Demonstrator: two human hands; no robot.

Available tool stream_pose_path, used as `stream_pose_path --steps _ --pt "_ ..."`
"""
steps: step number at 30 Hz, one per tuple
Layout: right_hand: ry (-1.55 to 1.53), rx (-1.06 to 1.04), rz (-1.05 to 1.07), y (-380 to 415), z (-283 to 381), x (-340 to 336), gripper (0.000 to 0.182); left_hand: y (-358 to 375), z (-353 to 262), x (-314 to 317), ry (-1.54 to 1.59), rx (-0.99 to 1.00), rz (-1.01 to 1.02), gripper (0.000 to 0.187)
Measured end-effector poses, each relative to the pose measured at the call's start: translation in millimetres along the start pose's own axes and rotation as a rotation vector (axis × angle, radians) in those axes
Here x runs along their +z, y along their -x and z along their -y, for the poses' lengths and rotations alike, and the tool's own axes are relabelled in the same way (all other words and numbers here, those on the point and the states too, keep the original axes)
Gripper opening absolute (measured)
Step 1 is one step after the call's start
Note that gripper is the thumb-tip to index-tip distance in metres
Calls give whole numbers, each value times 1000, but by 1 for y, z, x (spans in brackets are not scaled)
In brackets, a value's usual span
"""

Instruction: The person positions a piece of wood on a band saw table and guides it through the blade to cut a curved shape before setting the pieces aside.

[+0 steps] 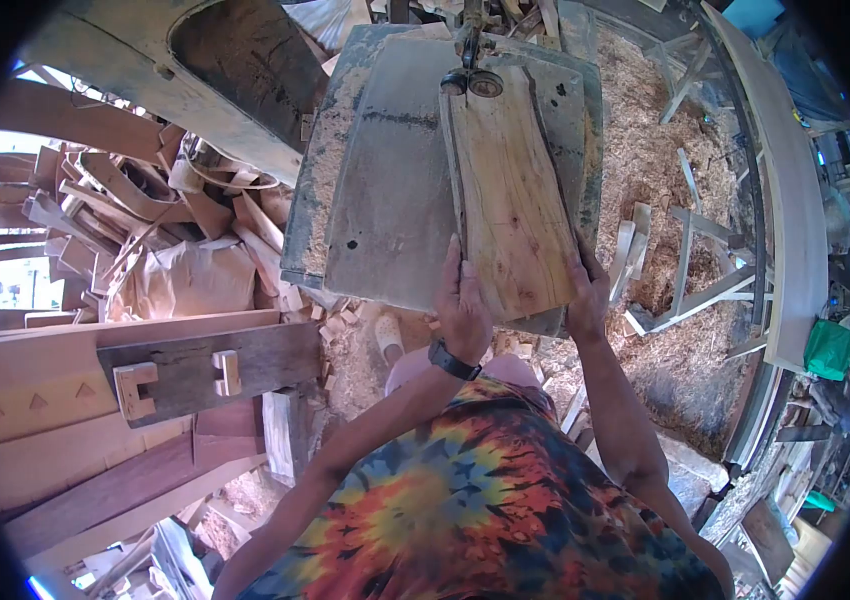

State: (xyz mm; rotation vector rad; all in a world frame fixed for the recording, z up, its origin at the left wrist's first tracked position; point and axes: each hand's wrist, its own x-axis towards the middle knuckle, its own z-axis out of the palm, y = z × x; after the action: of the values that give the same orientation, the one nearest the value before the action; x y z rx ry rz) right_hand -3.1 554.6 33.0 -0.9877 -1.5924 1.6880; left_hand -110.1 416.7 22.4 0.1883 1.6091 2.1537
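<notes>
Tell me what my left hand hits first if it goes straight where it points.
Your left hand likely meets the dark wheels at the far end of the board; depth is unclear.

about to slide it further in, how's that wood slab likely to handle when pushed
The wood slab looks stiff, spanning flat without visible sag. Lying broad face down on the saw table, it seems unlikely to tip or roll.

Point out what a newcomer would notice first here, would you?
The tie-dye shirt at bottom centre, bursting with yellow, orange, red and blue, would probably win. Just beyond it, the left hand and right hand flank the near end of a long wooden board on a worn machine table. Off to the left lies a jumbled heap of wood.
</notes>
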Motion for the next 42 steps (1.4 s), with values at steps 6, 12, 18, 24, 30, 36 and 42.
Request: stream_pose_path --steps 6,12,18,24,30,36,42 --pt "17 7 0 -2 -2 -1 59 -5 12 -2 -51 98 20 47" --pt "-44 22 -2 -4 -6 -2 58 -4 2 2 108 2 43 49" --pt "-6 1 8 -7 -9 -5 58 -4 -2 1 -75 27 53 46" --pt "-8 -9 -2 -8 -3 -2 57 -5 -2 4 -59 52 21 47" --pt "-19 19 -11 -7 2 0 55 -4 -11 8 -32 -49 11 49" --pt "-46 7 1 -12 -10 -4 54 -7 -3 6 -8 -8 12 48" --pt "-64 -2 6 -13 -12 -2 55 -9 -15 9 -2 -41 -13 49"
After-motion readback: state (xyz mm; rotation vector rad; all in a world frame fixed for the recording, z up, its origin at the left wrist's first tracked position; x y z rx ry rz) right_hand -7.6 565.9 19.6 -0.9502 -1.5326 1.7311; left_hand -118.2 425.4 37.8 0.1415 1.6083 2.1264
